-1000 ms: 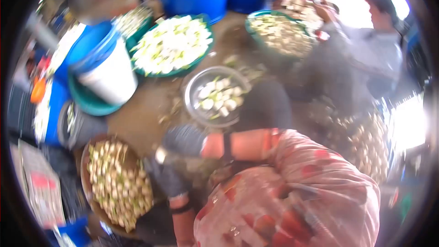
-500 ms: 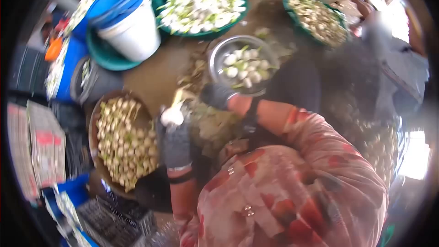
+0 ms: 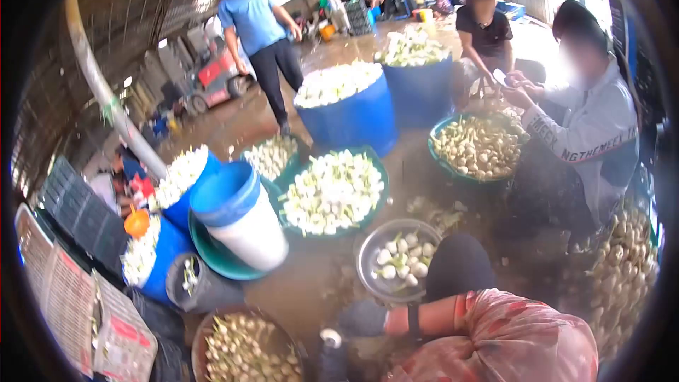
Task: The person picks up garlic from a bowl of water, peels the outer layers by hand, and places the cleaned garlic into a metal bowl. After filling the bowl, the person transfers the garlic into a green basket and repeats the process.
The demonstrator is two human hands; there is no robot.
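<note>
My left hand, in a dark grey glove, is low in the head view with its fingers round a white bulb; the lower part of the hand is cut off by the dark edge. Just to the right, my right hand, also gloved, looks curled and blurred; what it holds cannot be made out. Beyond it, a metal bowl contains several white bulbs with green stems. A brown basin of unpeeled-looking bulbs stands to the left of my hands.
Green basins of bulbs and blue barrels stand ahead. A white bucket is at left, near newspaper-like stacks. One person sits at right beside another basin; another person stands farther back.
The view has tilted up, bringing the hall and other people into sight. My hands now appear lower in the frame, with the bulb still in my left hand.
</note>
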